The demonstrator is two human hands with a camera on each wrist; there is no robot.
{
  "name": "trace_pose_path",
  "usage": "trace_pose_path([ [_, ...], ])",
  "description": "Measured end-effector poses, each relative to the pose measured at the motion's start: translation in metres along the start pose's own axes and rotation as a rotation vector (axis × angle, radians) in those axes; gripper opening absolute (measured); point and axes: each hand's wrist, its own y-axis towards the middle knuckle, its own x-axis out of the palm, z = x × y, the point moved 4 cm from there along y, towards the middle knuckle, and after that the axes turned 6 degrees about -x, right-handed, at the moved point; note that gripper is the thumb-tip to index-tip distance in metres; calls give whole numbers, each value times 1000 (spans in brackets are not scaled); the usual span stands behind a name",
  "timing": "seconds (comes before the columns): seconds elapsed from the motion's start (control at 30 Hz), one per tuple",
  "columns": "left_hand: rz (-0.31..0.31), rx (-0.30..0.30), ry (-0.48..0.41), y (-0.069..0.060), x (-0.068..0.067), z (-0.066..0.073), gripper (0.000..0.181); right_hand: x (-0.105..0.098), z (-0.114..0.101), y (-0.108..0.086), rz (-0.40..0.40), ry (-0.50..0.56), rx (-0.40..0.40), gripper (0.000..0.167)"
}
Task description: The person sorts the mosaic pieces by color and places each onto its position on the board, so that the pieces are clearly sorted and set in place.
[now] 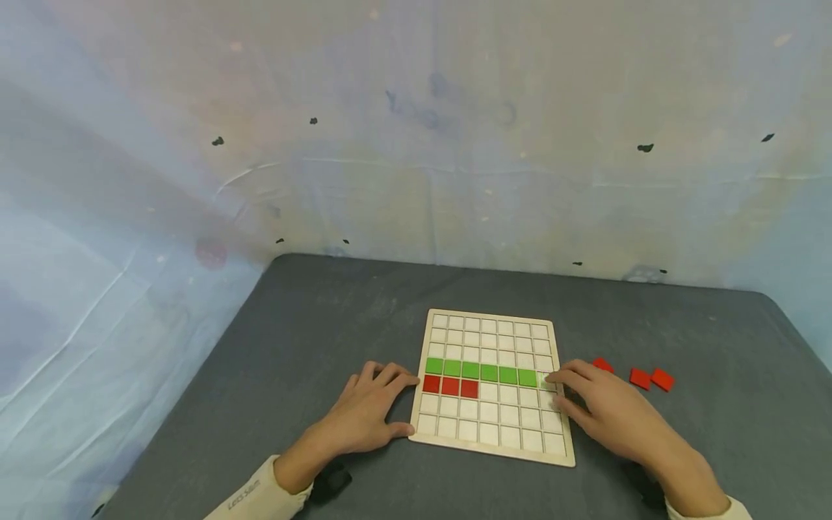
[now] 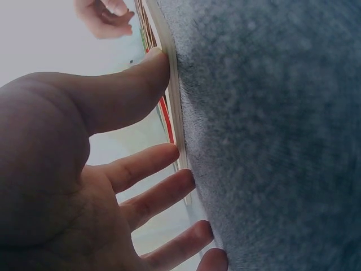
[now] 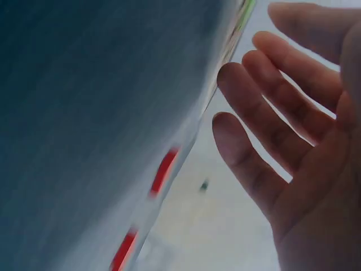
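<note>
Wooden board (image 1: 489,412) against left hand (image 1: 366,413)

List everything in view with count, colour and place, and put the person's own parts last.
Gridded wooden board: 1, pale wood, on the table, between the hands
Green square tiles: 6 clearly visible, green, one row of the board; the cell at the right fingertips is unclear
Inlaid red tiles: 3, red, left end of the next row nearer the person
Loose red tiles: 3, red, on the table right of the board
Table: 1, dark grey, under the board
Backdrop sheet: pale, dark-flecked, behind and left
Sleeves: 2, cream, bottom edge
Left hand: 1, touching the board's left edge
Right hand: 1, at its right edge
</note>
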Motion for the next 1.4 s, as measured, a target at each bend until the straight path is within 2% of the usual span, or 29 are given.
trace_pose_path([
  [0.13,7,-2,2,0,0,-1,63,-10,30,-19,-1,-28,73,28],
  [0.33,5,4,0,1,3,-1,63,-24,80,-44,-31,-36,223,31],
  [0.53,9,1,4,2,3,0,63,-25,108,-63,-32,-43,315,36],
  [0.7,11,8,1,1,2,-1,63,-25,119,-70,-26,-56,352,37],
  [0.97,9,3,1,0,0,-1,63,-21,130,-70,-109,-36,394,43],
  [1.1,13,9,-7,0,0,-1,63,-20,130,-70,-116,-39,376,43],
  [1.27,28,25,-11,1,0,0,62,-20,127,-70,-85,-67,341,37],
  [1.4,9,18,-6,-1,1,0,62,-19,128,-69,-101,-66,354,39],
])
